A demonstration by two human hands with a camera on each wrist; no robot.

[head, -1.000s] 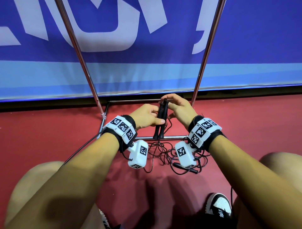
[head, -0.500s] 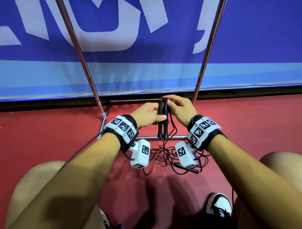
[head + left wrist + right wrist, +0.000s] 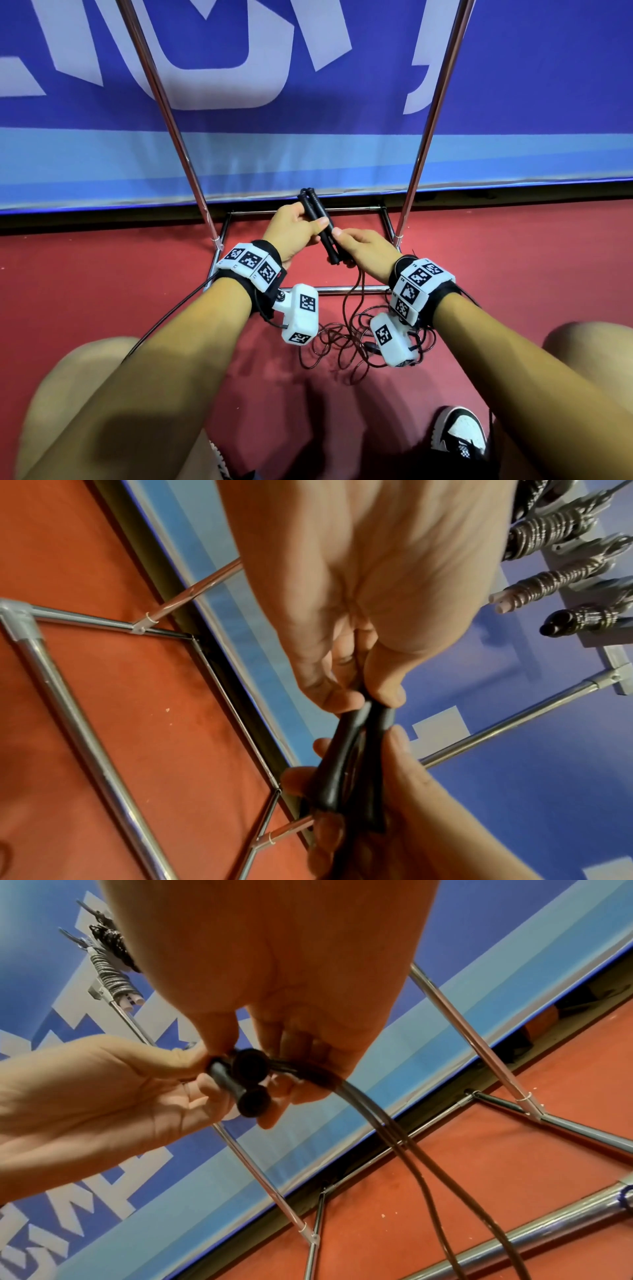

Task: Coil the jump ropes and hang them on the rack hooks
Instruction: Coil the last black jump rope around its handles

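Note:
Two black jump-rope handles (image 3: 317, 222) are held side by side, tilted with their tops leaning left. My left hand (image 3: 310, 221) pinches their upper part between thumb and fingers. My right hand (image 3: 340, 246) grips their lower end, where the cords (image 3: 394, 1137) leave. The thin dark cord (image 3: 352, 298) drops to a loose tangle (image 3: 339, 342) on the red floor. In the left wrist view the handles (image 3: 356, 750) run between both hands. Coiled ropes (image 3: 548, 588) hang on the rack hooks above; these coiled ropes (image 3: 109, 961) also show in the right wrist view.
The rack's chrome base frame (image 3: 349, 289) lies on the floor under my hands, with two slanted uprights (image 3: 171, 113) rising beside them. A blue banner wall (image 3: 308, 154) stands just behind. Another black handle (image 3: 371, 346) lies in the tangle. My knees and a shoe (image 3: 459, 431) are close below.
The handles have tipped from upright to leaning left. My left hand has slid up to their upper part and my right hand has dropped from the top to the lower end.

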